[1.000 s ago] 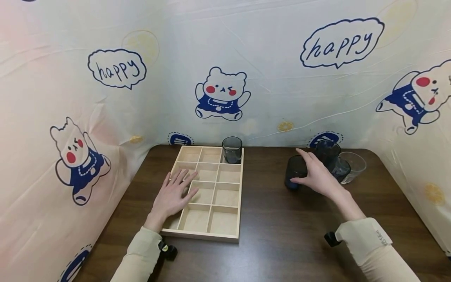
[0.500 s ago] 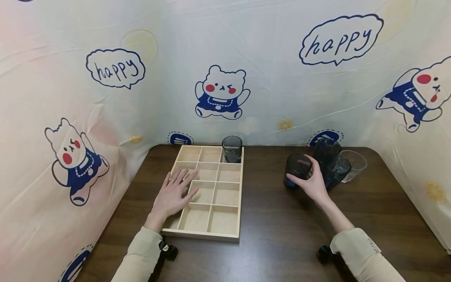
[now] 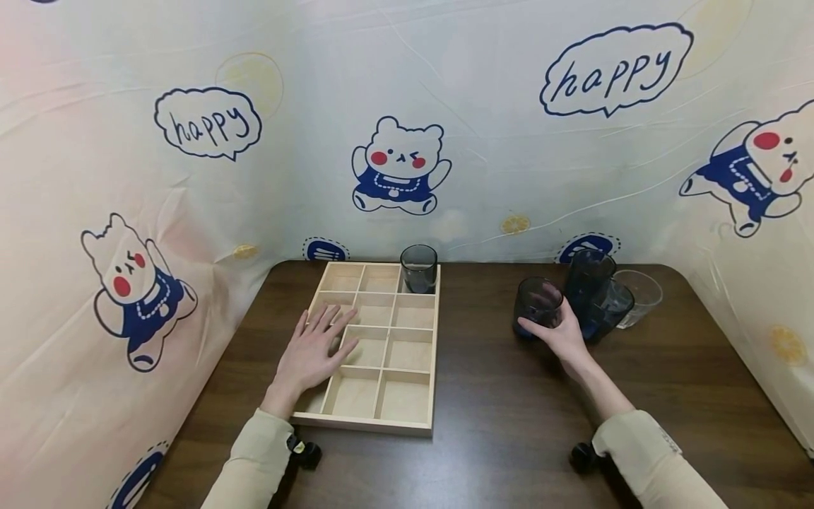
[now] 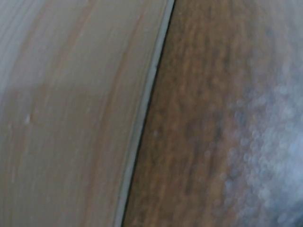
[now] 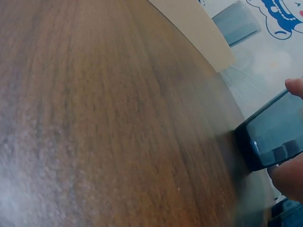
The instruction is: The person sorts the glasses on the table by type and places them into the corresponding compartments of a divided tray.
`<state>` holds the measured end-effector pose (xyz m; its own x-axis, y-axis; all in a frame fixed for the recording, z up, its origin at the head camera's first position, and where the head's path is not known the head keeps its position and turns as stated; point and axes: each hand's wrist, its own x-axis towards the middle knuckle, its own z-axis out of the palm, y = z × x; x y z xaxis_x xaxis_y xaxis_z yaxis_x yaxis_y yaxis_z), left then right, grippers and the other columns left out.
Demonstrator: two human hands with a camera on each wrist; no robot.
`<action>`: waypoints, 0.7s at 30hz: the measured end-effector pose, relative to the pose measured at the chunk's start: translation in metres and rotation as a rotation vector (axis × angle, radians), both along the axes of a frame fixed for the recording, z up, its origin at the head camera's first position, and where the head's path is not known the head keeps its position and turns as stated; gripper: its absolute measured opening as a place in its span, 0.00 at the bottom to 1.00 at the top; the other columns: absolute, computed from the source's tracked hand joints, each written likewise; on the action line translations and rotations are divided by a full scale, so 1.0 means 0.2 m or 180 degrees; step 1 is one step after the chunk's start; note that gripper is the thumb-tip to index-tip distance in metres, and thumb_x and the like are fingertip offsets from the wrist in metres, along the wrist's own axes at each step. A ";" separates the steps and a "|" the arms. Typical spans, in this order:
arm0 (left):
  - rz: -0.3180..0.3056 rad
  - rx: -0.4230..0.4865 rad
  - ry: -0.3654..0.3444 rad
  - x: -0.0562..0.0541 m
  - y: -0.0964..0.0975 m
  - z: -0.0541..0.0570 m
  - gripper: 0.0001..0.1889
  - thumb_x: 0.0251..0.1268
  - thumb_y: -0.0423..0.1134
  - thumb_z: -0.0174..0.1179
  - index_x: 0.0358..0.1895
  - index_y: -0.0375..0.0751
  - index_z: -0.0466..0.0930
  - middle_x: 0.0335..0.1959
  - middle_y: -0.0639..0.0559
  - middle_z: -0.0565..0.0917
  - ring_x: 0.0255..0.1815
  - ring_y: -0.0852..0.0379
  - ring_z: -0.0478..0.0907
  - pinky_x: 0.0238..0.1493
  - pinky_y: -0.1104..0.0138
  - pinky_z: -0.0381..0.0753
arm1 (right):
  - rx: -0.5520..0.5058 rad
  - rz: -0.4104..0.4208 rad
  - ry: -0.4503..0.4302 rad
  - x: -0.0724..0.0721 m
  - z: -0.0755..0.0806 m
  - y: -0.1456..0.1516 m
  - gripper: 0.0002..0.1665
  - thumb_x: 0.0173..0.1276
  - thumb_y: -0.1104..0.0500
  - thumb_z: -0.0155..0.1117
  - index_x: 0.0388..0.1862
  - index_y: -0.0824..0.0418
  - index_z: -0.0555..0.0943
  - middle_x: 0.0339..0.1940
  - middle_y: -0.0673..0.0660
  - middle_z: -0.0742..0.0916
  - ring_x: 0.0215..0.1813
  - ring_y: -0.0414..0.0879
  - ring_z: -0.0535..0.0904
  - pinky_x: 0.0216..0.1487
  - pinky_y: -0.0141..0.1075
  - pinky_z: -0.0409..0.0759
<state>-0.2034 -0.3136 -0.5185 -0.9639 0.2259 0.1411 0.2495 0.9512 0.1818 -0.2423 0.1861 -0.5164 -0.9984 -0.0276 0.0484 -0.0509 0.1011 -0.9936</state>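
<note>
My left hand point(image 3: 310, 353) rests with spread fingers over the left side of a wooden compartment tray point(image 3: 435, 360). Only the tray's outer wall point(image 4: 66, 113) and the table show in the left wrist view. At the right, my right hand point(image 3: 568, 338) holds a dark blue-grey drinking glass point(image 3: 533, 305), thumb on the near side and fingers partly hidden behind it. That glass point(image 5: 274, 130) stands upright or nearly so; whether it touches the table I cannot tell. Another dark glass point(image 3: 419, 267) stands in the tray's far right compartment.
Beyond my right hand cluster an upright dark glass point(image 3: 588, 272), a tilted dark glass point(image 3: 612, 309) and a clear glass point(image 3: 647, 291). Bare brown table point(image 3: 496, 403) lies between tray and glasses. A printed cloth point(image 3: 483, 141) hangs behind the table and along its sides.
My right hand has come down and left, closing its fingers round the near dark glass. The glass now looks slightly more upright. My left hand and the tray stay put.
</note>
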 end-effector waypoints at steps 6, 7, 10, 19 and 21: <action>0.0004 0.0002 -0.0005 0.00 0.00 0.00 0.37 0.82 0.70 0.50 0.87 0.65 0.64 0.88 0.43 0.66 0.92 0.37 0.56 0.92 0.35 0.44 | -0.0023 -0.0002 0.0032 0.00 -0.01 0.00 0.49 0.75 0.62 0.77 0.88 0.51 0.64 0.67 0.37 0.82 0.66 0.24 0.79 0.65 0.15 0.76; 0.0004 0.0003 -0.0005 0.00 0.00 0.00 0.37 0.82 0.70 0.50 0.87 0.65 0.64 0.88 0.43 0.66 0.92 0.38 0.56 0.92 0.35 0.44 | -0.0042 -0.0010 0.0033 0.00 -0.01 -0.01 0.48 0.75 0.62 0.76 0.88 0.51 0.64 0.67 0.36 0.83 0.66 0.24 0.79 0.65 0.15 0.76; 0.0005 0.0005 -0.0012 0.00 0.01 0.00 0.37 0.82 0.70 0.50 0.88 0.65 0.64 0.89 0.43 0.66 0.92 0.37 0.56 0.92 0.35 0.44 | -0.0149 -0.0023 0.0047 0.00 -0.01 -0.02 0.47 0.75 0.64 0.76 0.87 0.53 0.65 0.64 0.34 0.83 0.66 0.25 0.79 0.64 0.16 0.77; 0.0011 -0.0006 -0.0014 -0.01 0.01 0.00 0.37 0.82 0.70 0.49 0.88 0.65 0.63 0.89 0.43 0.66 0.92 0.38 0.56 0.92 0.35 0.44 | -0.0284 0.0186 -0.0089 0.01 0.04 -0.05 0.44 0.78 0.61 0.73 0.87 0.53 0.64 0.72 0.47 0.81 0.69 0.29 0.78 0.66 0.19 0.78; 0.0009 -0.0012 -0.0011 -0.01 0.00 -0.01 0.37 0.82 0.70 0.49 0.88 0.65 0.63 0.89 0.43 0.66 0.92 0.38 0.56 0.92 0.35 0.44 | -0.0269 0.0245 -0.0149 0.02 0.06 -0.06 0.44 0.79 0.60 0.73 0.87 0.51 0.64 0.73 0.48 0.81 0.69 0.30 0.79 0.66 0.19 0.79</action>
<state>-0.2046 -0.3127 -0.5201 -0.9650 0.2237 0.1369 0.2462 0.9525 0.1790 -0.2388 0.1742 -0.5042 -0.9948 -0.1021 0.0070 -0.0086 0.0143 -0.9999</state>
